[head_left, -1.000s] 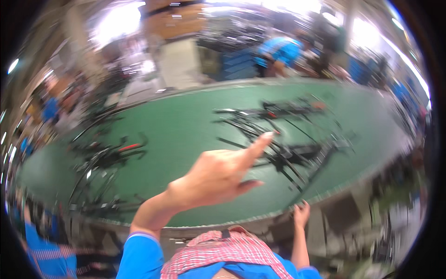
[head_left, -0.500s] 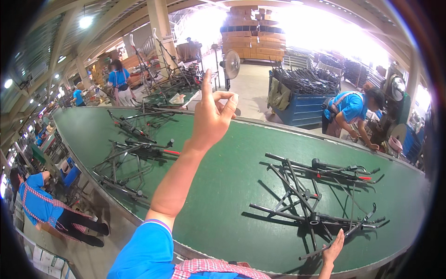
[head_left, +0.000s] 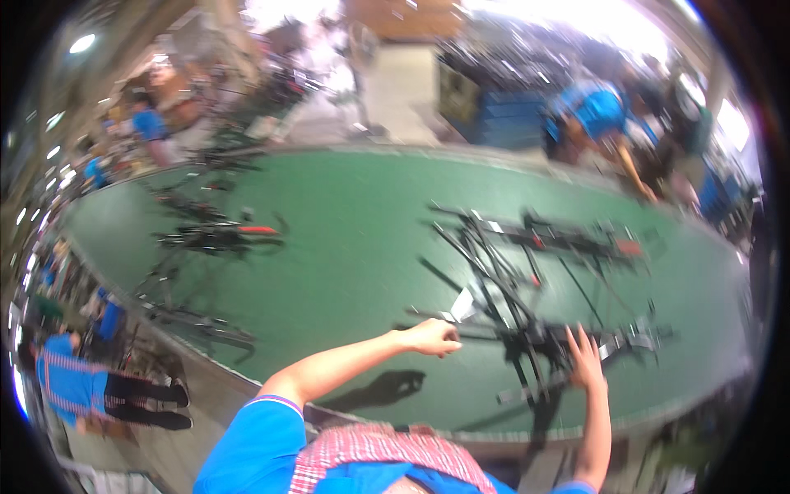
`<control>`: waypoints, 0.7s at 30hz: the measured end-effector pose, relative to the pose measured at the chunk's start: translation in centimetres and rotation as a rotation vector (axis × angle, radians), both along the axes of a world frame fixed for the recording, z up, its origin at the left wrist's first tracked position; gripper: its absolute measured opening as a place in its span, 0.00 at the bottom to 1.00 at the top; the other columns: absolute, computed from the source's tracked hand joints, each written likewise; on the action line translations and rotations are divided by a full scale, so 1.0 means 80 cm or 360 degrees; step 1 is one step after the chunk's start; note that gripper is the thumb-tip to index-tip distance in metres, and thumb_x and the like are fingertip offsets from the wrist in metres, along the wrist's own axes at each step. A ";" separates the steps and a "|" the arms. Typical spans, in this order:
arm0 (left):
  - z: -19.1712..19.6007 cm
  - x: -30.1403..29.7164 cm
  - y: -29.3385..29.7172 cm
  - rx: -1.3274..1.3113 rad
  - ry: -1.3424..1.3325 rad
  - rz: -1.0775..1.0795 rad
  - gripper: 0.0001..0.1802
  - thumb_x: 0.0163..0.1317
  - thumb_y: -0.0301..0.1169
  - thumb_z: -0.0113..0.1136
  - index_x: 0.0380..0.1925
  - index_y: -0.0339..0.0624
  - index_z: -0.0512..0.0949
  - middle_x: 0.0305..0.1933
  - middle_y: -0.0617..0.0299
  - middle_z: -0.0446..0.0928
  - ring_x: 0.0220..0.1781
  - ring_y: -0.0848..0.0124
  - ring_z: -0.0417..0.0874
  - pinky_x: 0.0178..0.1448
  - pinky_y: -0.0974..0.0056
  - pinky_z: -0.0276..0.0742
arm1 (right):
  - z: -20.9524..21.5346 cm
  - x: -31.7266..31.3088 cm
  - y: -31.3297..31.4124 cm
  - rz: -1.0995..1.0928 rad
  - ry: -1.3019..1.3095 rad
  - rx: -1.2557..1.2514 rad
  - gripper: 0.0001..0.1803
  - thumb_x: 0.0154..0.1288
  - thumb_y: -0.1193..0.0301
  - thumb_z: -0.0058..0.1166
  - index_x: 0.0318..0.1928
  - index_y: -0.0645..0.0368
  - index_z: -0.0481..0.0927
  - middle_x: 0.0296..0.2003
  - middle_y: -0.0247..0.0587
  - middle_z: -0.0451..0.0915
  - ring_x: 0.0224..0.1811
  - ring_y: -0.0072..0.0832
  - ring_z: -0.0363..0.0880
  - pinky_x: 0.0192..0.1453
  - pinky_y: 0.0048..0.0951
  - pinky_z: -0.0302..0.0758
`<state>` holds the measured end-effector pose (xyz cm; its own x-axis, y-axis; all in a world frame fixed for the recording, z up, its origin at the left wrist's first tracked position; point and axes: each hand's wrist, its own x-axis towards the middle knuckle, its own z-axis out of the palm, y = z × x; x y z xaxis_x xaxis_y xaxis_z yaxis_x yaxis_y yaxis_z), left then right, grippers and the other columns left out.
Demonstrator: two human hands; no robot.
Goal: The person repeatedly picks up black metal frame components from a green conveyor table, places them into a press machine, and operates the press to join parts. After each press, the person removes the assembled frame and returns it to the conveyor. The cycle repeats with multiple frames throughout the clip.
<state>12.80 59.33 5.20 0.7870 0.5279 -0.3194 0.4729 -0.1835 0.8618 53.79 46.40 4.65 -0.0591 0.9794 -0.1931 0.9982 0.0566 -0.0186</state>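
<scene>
A black metal tube frame [head_left: 514, 309] with crossed bars lies on the green conveyor belt [head_left: 354, 247], at the right in front of me. My left hand [head_left: 432, 337] is beside the left end of its near tube, fingers curled and closed. Blur hides whether anything is in them. My right hand [head_left: 586, 361] is at the near side of the same frame, its fingers stretched and spread over the tubes. Contact there is hard to make out. A small whitish patch [head_left: 466, 303] shows among the tubes near my left hand.
More black tube frames [head_left: 214, 235] lie on the belt at the left. Across the belt at the right, a person in blue [head_left: 597, 111] bends beside a blue bin [head_left: 514, 119] of dark tubes. Another person [head_left: 74, 375] stands at the near left.
My left hand has come down from its raised, pointing pose to the frame's left end. My right hand has moved further over the frame. The view has shifted and blurred.
</scene>
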 end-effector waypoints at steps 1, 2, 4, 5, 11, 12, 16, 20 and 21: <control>-0.042 0.008 -0.027 0.0174 0.0050 0.0046 0.15 0.59 0.38 0.56 0.36 0.35 0.76 0.31 0.51 0.80 0.31 0.63 0.83 0.40 0.61 0.78 | 0.016 -0.019 0.011 -0.0009 0.0106 -0.0075 0.60 0.33 0.85 0.54 0.71 0.43 0.45 0.70 0.49 0.45 0.72 0.44 0.47 0.73 0.46 0.48; -0.071 0.023 -0.050 0.0374 0.0087 0.0081 0.14 0.58 0.37 0.56 0.34 0.34 0.76 0.31 0.51 0.80 0.33 0.61 0.83 0.41 0.60 0.78 | 0.019 -0.018 0.015 0.0026 0.0108 -0.0060 0.59 0.34 0.85 0.53 0.71 0.44 0.46 0.69 0.50 0.47 0.72 0.43 0.48 0.73 0.46 0.48; -0.086 0.051 -0.066 0.0372 -0.0040 0.0364 0.13 0.57 0.34 0.57 0.37 0.35 0.75 0.34 0.51 0.79 0.38 0.57 0.81 0.44 0.58 0.77 | 0.022 -0.007 0.012 0.0101 -0.0018 -0.0043 0.58 0.35 0.85 0.55 0.71 0.49 0.45 0.70 0.50 0.46 0.72 0.45 0.46 0.73 0.45 0.46; -0.086 0.061 -0.068 0.0674 -0.0124 0.0485 0.13 0.56 0.33 0.57 0.38 0.36 0.74 0.36 0.50 0.77 0.41 0.56 0.80 0.45 0.57 0.76 | 0.025 -0.001 0.008 0.0103 -0.0133 -0.0027 0.58 0.35 0.85 0.55 0.71 0.49 0.45 0.70 0.50 0.46 0.72 0.44 0.47 0.73 0.46 0.47; -0.106 0.039 -0.022 0.1605 0.0644 0.0441 0.14 0.57 0.32 0.50 0.41 0.35 0.73 0.42 0.51 0.73 0.47 0.55 0.75 0.58 0.50 0.65 | 0.007 0.005 0.025 0.0322 -0.0258 -0.0132 0.64 0.27 0.76 0.62 0.71 0.53 0.42 0.67 0.58 0.50 0.70 0.50 0.48 0.73 0.50 0.45; -0.129 0.028 -0.022 0.1691 0.0828 0.0385 0.11 0.56 0.31 0.49 0.37 0.37 0.75 0.38 0.54 0.73 0.44 0.58 0.76 0.54 0.50 0.67 | -0.002 -0.003 0.036 0.0253 -0.0241 -0.0165 0.65 0.27 0.75 0.63 0.71 0.55 0.42 0.63 0.59 0.57 0.66 0.52 0.57 0.72 0.50 0.50; -0.155 0.030 0.003 0.1602 0.0664 0.0414 0.07 0.56 0.32 0.50 0.33 0.45 0.75 0.36 0.55 0.73 0.35 0.61 0.80 0.41 0.55 0.75 | -0.021 -0.003 0.031 0.0088 -0.0145 0.0158 0.45 0.31 0.64 0.69 0.57 0.61 0.70 0.49 0.54 0.73 0.51 0.46 0.74 0.56 0.38 0.72; -0.103 -0.027 -0.012 0.1416 0.0579 0.0234 0.08 0.58 0.32 0.49 0.34 0.42 0.73 0.35 0.51 0.72 0.34 0.56 0.82 0.36 0.53 0.77 | 0.045 -0.062 0.034 0.0169 0.0016 -0.0121 0.29 0.38 0.56 0.69 0.42 0.57 0.81 0.39 0.44 0.79 0.42 0.41 0.79 0.46 0.38 0.75; -0.089 -0.046 -0.024 0.1384 0.0584 0.0233 0.07 0.57 0.32 0.50 0.34 0.42 0.73 0.36 0.50 0.72 0.34 0.55 0.82 0.36 0.53 0.78 | 0.039 -0.063 0.023 0.0341 0.0110 0.0035 0.27 0.40 0.53 0.67 0.41 0.55 0.81 0.36 0.44 0.80 0.40 0.41 0.79 0.44 0.38 0.75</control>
<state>9.09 57.39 -1.93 0.6231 0.7820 0.0173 0.7556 -0.6075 0.2450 48.79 48.23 7.78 -0.2785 0.9470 -0.1599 0.9598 0.2683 -0.0828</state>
